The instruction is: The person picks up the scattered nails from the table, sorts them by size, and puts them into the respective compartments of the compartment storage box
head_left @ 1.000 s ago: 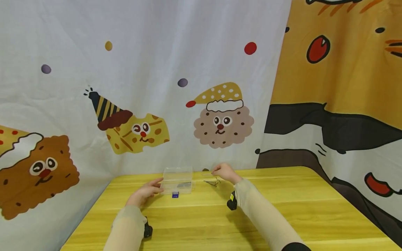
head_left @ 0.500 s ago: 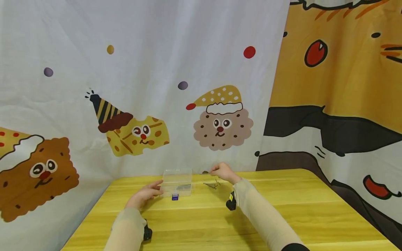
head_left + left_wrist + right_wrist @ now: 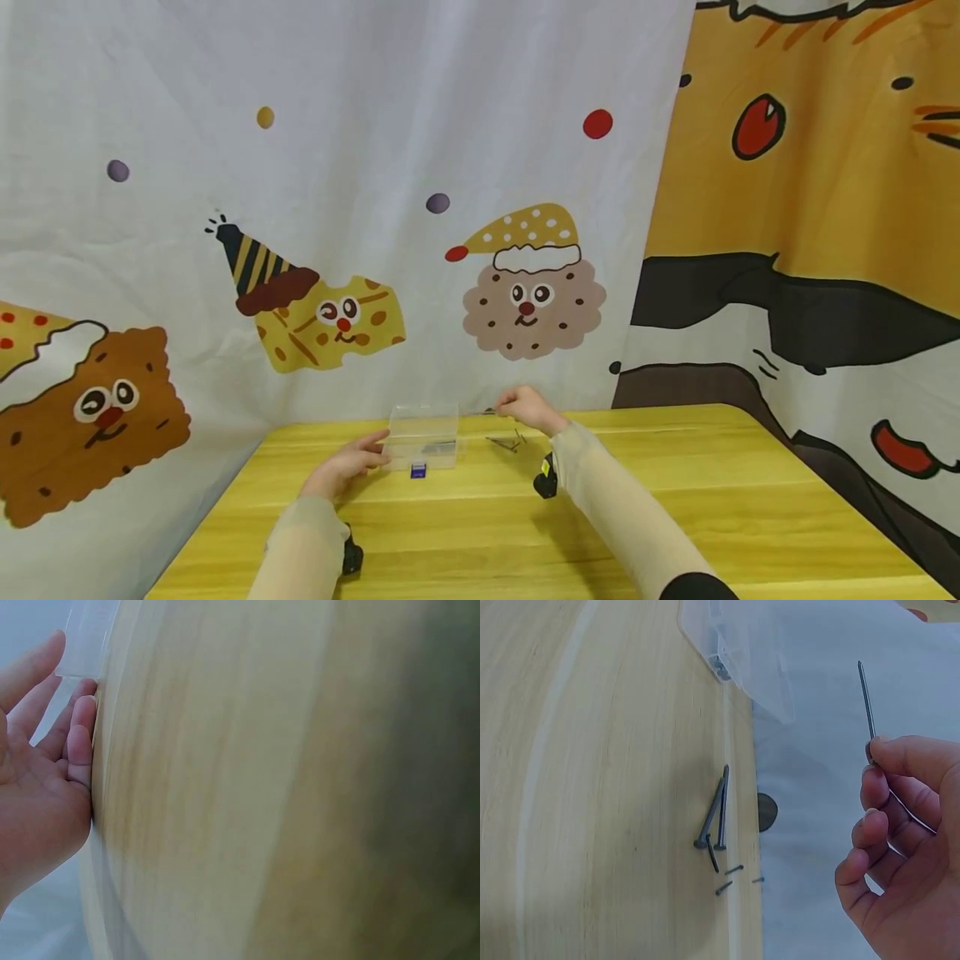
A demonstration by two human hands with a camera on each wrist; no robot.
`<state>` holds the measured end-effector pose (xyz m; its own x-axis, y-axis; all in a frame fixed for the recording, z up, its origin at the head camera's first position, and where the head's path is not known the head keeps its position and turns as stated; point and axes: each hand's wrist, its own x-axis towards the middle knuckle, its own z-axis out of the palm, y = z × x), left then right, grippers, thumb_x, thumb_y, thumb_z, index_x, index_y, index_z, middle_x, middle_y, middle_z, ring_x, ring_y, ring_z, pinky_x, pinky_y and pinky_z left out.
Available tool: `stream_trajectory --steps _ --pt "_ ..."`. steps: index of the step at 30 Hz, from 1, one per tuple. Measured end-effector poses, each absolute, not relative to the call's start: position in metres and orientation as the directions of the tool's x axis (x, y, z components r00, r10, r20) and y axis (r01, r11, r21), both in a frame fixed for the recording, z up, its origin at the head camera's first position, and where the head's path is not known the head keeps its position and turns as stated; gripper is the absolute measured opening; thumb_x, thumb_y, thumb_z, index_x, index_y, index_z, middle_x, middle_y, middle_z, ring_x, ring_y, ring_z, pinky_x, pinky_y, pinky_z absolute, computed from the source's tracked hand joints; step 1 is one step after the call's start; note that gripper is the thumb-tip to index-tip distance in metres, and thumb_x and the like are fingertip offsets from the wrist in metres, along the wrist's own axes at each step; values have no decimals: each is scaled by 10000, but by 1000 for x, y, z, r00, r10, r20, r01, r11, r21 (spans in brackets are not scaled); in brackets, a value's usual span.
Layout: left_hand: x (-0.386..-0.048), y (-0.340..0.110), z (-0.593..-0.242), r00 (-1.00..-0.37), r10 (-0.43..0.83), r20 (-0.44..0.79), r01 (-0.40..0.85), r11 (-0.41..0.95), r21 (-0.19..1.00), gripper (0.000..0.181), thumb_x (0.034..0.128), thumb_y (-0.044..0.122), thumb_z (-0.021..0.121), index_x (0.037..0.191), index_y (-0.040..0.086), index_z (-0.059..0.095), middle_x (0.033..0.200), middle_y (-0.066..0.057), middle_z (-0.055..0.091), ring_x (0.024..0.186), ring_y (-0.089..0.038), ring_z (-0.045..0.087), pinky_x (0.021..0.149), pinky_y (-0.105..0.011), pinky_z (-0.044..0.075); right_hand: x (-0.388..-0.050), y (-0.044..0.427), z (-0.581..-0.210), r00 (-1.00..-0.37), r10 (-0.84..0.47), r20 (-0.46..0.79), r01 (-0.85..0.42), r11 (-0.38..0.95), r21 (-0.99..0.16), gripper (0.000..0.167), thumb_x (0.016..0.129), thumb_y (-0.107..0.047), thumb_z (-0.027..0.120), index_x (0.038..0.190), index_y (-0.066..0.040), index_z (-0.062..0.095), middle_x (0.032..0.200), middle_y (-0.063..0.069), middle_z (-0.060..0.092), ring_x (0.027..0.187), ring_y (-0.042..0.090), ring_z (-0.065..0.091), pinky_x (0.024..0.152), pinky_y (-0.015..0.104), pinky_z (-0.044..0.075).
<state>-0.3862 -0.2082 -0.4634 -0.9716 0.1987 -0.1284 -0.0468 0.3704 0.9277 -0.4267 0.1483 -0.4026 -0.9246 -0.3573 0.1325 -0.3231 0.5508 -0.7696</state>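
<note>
- The right hand's (image 3: 911,817) grip pinches one long nail (image 3: 866,705) up off the surface (image 3: 622,787).
- The left hand (image 3: 347,468) is loose, with its fingers touching the clear box (image 3: 423,448).
- More nails (image 3: 722,817) lie on the surface, right of the box.

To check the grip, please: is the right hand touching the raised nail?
Touching. The right wrist view shows the right hand pinching the raised nail at one end.
</note>
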Motion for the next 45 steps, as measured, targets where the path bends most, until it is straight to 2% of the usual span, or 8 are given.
stream_trajectory --steps 6,16,21,25,31,34,40,45 --pt "-384 -207 -461 -970 210 -121 -36 367 929 658 929 97 630 1508 36 323 1431 -312 366 1248 -451 412 1011 -582 312 -429 138 -404 -914 -383 134 -340 544 -767 199 933 -110 611 1040 15 722 1000 74 685 979 329 614 766 388 515" --pt "-383 -205 -458 -967 226 -120 -30 368 930 651 941 103 617 1513 39 314 1442 -316 350 1276 -461 388 1036 -588 295 -433 119 -403 -890 -430 152 -386 533 -753 190 933 -119 615 1017 5 733 985 61 696 951 293 632 750 370 514" --pt "-383 -206 -459 -969 217 -120 -35 360 932 644 939 96 620 1510 45 326 1432 -302 370 1268 -452 399 1027 -584 306 -435 112 -403 -878 -451 163 -411 533 -740 188 920 -93 628 1012 35 730 951 66 704 746 175 582 694 365 510" --pt "-382 -206 -461 -968 218 -122 -37 359 933 643 939 107 622 1510 50 331 1427 -293 378 1265 -442 404 1026 -585 307 -438 107 -409 -874 -461 154 -416 543 -729 170 913 -81 636 996 22 742 947 62 712 569 90 427 591 309 458" --pt "-380 -205 -463 -969 218 -114 -29 358 933 632 938 88 619 1503 37 340 1421 -293 391 1259 -442 411 1019 -580 316 -439 99 -416 -868 -476 142 -419 548 -724 160 910 -70 632 927 41 745 981 132 713 559 98 355 582 270 384" --pt "-379 -204 -464 -970 216 -110 -26 361 932 625 939 85 616 1501 37 345 1417 -288 396 1258 -449 409 1018 -580 320 -438 93 -419 -869 -474 142 -418 547 -725 194 908 -55 633 750 17 720 779 124 694 535 104 319 587 275 381" --pt "-381 -206 -465 -972 208 -111 -31 354 935 637 930 78 622 1499 27 341 1409 -291 402 1239 -439 427 1005 -575 327 -437 83 -426 -871 -466 155 -425 558 -713 206 889 -54 652 726 58 709 526 59 562 443 101 195 513 263 333" --pt "-381 -206 -463 -973 201 -110 -33 352 935 645 928 73 620 1501 20 329 1412 -296 394 1199 -409 462 982 -550 344 -436 76 -428 -880 -449 157 -415 561 -716 226 875 -40 659 707 109 680 507 31 511 429 88 185 450 248 257"
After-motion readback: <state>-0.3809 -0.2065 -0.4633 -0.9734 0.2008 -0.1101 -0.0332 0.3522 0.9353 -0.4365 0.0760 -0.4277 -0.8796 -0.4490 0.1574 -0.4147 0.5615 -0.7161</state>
